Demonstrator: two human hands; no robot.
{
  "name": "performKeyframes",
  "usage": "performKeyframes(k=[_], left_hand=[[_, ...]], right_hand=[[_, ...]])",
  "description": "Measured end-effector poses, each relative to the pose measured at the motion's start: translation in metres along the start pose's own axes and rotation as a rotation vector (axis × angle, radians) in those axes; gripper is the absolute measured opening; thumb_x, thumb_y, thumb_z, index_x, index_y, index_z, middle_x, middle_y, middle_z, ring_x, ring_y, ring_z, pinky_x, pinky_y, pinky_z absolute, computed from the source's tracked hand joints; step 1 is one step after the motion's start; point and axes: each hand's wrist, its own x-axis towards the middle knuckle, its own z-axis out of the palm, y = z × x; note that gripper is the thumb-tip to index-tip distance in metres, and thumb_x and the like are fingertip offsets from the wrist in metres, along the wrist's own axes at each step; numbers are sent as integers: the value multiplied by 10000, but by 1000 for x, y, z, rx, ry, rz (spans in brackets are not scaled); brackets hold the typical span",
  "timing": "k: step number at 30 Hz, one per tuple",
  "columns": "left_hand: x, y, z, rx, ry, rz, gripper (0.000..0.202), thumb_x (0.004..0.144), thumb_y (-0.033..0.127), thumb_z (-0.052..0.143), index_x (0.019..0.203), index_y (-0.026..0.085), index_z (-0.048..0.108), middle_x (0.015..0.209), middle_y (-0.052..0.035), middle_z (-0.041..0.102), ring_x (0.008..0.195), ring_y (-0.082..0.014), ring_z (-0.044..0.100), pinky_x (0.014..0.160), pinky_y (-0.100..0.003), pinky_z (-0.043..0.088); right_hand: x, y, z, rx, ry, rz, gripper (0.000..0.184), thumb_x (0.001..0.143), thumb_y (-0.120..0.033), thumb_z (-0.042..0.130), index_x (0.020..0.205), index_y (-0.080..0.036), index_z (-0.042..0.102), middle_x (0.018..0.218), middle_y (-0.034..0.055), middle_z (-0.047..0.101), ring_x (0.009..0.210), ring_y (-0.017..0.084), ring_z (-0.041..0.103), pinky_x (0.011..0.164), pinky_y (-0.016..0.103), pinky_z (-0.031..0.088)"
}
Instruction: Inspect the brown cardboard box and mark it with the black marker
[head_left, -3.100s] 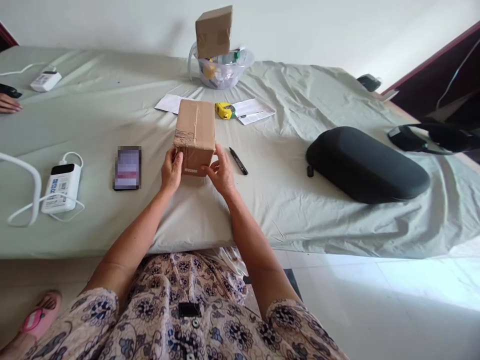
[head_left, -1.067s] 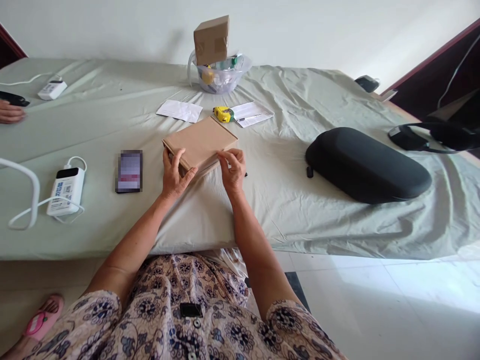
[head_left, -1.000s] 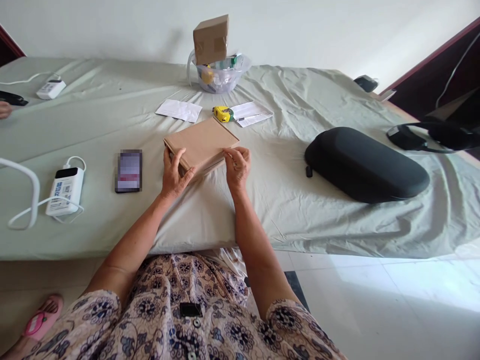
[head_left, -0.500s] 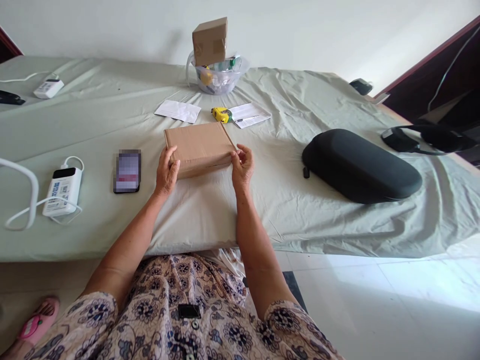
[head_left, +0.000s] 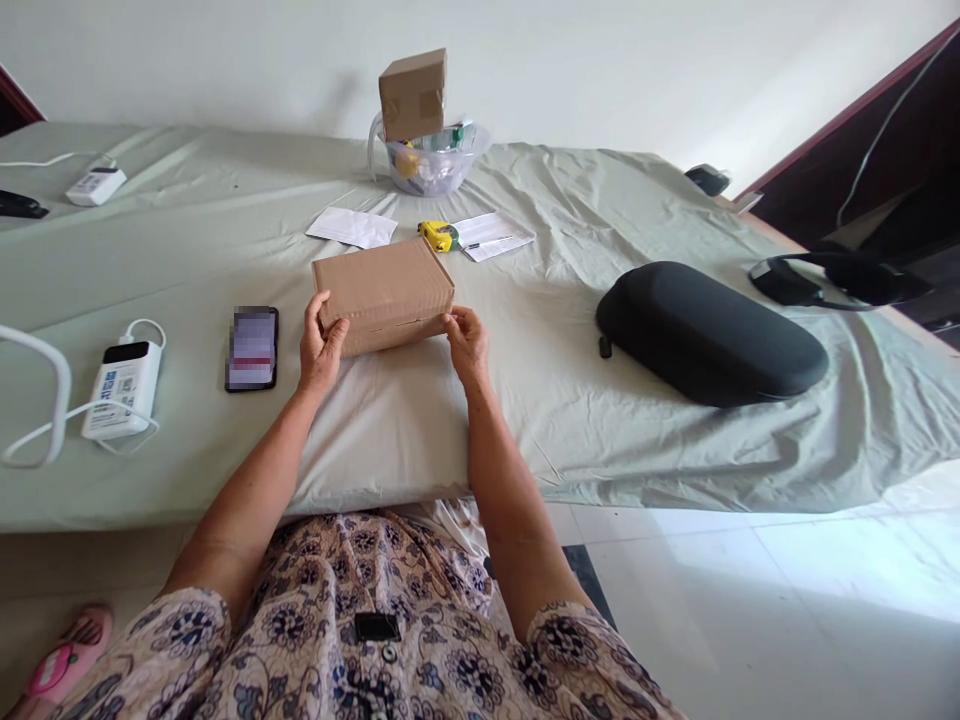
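Between my two hands is a flat brown cardboard box (head_left: pixel 382 285), its lid closed, at the middle of the cloth-covered table. My left hand (head_left: pixel 322 345) grips its near left corner, thumb on the front side and fingers along the left edge. At the near right corner, my right hand (head_left: pixel 466 342) pinches the box with thumb and fingertips. Just beyond the box lie a yellow tape measure (head_left: pixel 438 236), a white paper sheet (head_left: pixel 352 228) and another paper (head_left: pixel 499 238) with a pen on it.
A clear plastic basin (head_left: pixel 431 170) holds a smaller cardboard box (head_left: pixel 412 95) and other items at the back. To the left are a phone (head_left: pixel 252 348) and a white power bank (head_left: pixel 124 390) with cables. A black hard case (head_left: pixel 712 335) and a black headset (head_left: pixel 832 280) lie right.
The box has shifted slightly left and tilted, showing more of its front side. Both hands have moved with it, the right one now lower on the corner. The view has shifted a little.
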Motion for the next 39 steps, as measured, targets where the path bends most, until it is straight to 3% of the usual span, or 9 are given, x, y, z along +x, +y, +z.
performKeyframes(k=[4, 7, 12, 18, 23, 26, 29, 34, 39], left_hand=[[3, 2, -4, -41, 21, -2, 796, 838, 771, 582, 1414, 234, 466, 1506, -143, 524, 1413, -260, 530, 1224, -400, 409], [5, 1, -6, -81, 26, -4, 850, 828, 773, 596, 1465, 242, 407, 1515, -155, 519, 1407, -268, 545, 1221, -412, 420], [6, -5, 0, -105, 14, 23, 955, 804, 742, 663, 1534, 260, 280, 1526, -177, 513, 1419, -263, 547, 1218, -422, 435], [-3, -7, 13, -62, 0, 27, 898, 802, 667, 712, 1515, 278, 328, 1546, -159, 490, 1433, -273, 532, 1190, -450, 472], [-14, 5, 24, 124, 57, -81, 1091, 718, 423, 840, 1577, 228, 197, 1648, -182, 339, 1532, -290, 397, 1270, -459, 370], [-20, 11, 32, 179, 103, -115, 1245, 662, 354, 882, 1599, 191, 78, 1676, -217, 257, 1566, -304, 332, 1307, -466, 296], [-23, 14, 36, 222, 128, -121, 1312, 642, 369, 900, 1605, 165, 33, 1690, -241, 195, 1594, -323, 270, 1317, -466, 271], [-21, 13, 34, 243, 140, -148, 1294, 645, 361, 905, 1606, 175, 59, 1689, -238, 208, 1584, -323, 296, 1305, -452, 302], [-13, 4, 25, 172, 148, -143, 1300, 623, 377, 926, 1599, 236, 80, 1661, -211, 292, 1543, -332, 368, 1287, -495, 328]], right_hand=[[-5, -6, 1, 48, -11, 23, 556, 778, -718, 643, 999, -210, 684, 925, 43, 728, 840, 146, 666, 740, 289, 531], [-9, -11, 3, 94, -38, 44, 563, 804, -731, 623, 1037, -220, 663, 781, 3, 696, 732, 127, 663, 649, 258, 529], [-10, -15, 7, 162, 75, -41, 534, 835, -725, 600, 1012, -221, 618, 701, -25, 650, 624, 108, 638, 594, 251, 524], [-14, -11, 18, 106, 164, -86, 519, 840, -664, 626, 1122, -237, 538, 722, -50, 582, 635, 103, 600, 617, 256, 514], [-38, -18, 44, -52, 165, -69, 1018, 754, -642, 753, 1534, -231, 243, 1050, 49, 624, 780, 146, 623, 700, 304, 545], [-51, -26, 57, -120, 147, -25, 1299, 680, -648, 814, 1605, -257, -10, 1217, 103, 593, 827, 167, 637, 716, 326, 552], [-56, -30, 62, -208, 142, 24, 1387, 647, -628, 843, 1610, -259, -85, 1279, 130, 572, 877, 190, 641, 716, 334, 546], [-53, -28, 58, -247, 144, -5, 1261, 698, -592, 813, 1618, -275, 10, 1263, 110, 591, 878, 183, 629, 707, 325, 530], [-45, -29, 42, -124, 177, -119, 630, 858, -530, 652, 1404, -271, 475, 1022, 37, 631, 819, 149, 598, 770, 315, 520]])
